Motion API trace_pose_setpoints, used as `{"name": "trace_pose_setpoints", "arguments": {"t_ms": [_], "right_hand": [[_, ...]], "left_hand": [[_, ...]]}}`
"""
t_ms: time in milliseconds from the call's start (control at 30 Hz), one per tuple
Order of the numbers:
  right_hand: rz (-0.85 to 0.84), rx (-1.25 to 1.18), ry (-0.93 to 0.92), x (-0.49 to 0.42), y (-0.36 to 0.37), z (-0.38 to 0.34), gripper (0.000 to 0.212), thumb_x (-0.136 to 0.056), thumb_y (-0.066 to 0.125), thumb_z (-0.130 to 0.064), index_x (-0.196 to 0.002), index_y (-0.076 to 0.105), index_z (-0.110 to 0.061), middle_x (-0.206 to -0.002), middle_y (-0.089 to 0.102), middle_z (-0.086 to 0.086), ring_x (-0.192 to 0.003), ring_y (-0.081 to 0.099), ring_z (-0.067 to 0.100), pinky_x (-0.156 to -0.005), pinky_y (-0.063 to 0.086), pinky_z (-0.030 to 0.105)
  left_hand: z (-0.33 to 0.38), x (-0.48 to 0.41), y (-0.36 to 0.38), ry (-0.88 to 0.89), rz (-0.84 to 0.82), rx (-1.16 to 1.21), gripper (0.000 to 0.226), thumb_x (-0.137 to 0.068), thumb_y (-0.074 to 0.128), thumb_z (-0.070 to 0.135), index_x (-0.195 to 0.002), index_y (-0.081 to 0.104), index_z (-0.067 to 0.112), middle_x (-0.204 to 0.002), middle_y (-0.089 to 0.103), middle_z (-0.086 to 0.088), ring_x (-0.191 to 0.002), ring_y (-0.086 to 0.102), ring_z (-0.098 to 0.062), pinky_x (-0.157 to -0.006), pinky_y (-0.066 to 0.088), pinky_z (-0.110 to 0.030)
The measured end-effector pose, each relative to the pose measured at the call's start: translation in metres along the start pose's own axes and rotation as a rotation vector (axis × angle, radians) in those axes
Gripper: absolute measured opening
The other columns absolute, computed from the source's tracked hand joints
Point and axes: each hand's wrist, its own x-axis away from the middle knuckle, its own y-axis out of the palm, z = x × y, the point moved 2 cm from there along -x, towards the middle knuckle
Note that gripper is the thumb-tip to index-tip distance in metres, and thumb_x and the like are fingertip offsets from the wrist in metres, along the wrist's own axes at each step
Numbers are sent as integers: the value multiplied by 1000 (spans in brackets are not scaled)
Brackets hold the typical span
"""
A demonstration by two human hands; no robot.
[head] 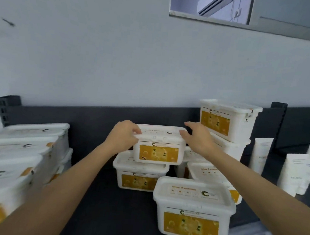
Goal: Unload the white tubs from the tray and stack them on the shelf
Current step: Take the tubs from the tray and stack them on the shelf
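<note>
Far left on the dark shelf (97, 201): a blurred pile of white tubs (19, 155), at least four lids countable (too smeared for a firm tally); left of centre, the left hand (123, 136), fingers curled over the left end of the held tub (158, 154), gripping its lid edge; that tub upright, on or just above the lower tub (137, 178), set slightly to the right of it; white rectangular body with rounded corners, white lid printed with a dark "C" mark and small orange text, yellow-orange label across the front face; right hand (198, 138) gripping the lid's right end, thumb on the near corner, fingers reaching round behind.

Nearer the camera, the front tub (193, 211) alone at the shelf edge; behind it, under the right forearm, a side tub (210, 173) and a rear tub (189, 153), mostly hidden; further right, a stack of two (229, 122) against the back panel (77, 115); seven tubs in this centre-right group, all of one design.

Far right: three white pouches (295, 173), upright, print unreadable.
</note>
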Motion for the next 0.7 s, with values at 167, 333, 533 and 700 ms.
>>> {"name": "trace_pose_setpoints", "arguments": {"t_ms": [167, 333, 533, 700], "right_hand": [[-260, -578, 268, 0, 29, -9, 60, -95, 57, -28, -147, 31, -15, -139, 50, 5, -111, 56, 21, -82, 53, 37], [-172, -690, 364, -5, 40, -9, 37, -94, 59, -21, -126, 53, -5, -119, 65, 9, -95, 67, 20, -68, 57, 33], [-198, -711, 346, -22, 57, -20, 17, -94, 57, -14, -103, 65, -3, -100, 71, 11, -88, 70, 22, -73, 59, 35], [-214, -680, 361, -25, 63, -22, 17, -95, 55, -13, -106, 63, -4, -100, 71, 10, -87, 71, 22, -72, 60, 36]], "left_hand": [[-28, 11, -3, -155, 168, 134, 24, -85, 62, 6, -105, 69, 15, -105, 61, 4, -100, 55, -12, -80, 41, -21], [-35, 26, 12, -245, 175, 352, 28, -82, 69, 19, -109, 62, 21, -104, 63, 6, -96, 60, -11, -81, 53, -30], [-43, 36, 12, -327, 297, 261, 30, -80, 72, 25, -107, 63, 15, -104, 63, -1, -87, 58, -12, -58, 40, -16], [-44, 34, 10, -338, 320, 221, 31, -80, 72, 29, -108, 63, 17, -107, 62, -2, -88, 59, -13, -61, 41, -20]]}}
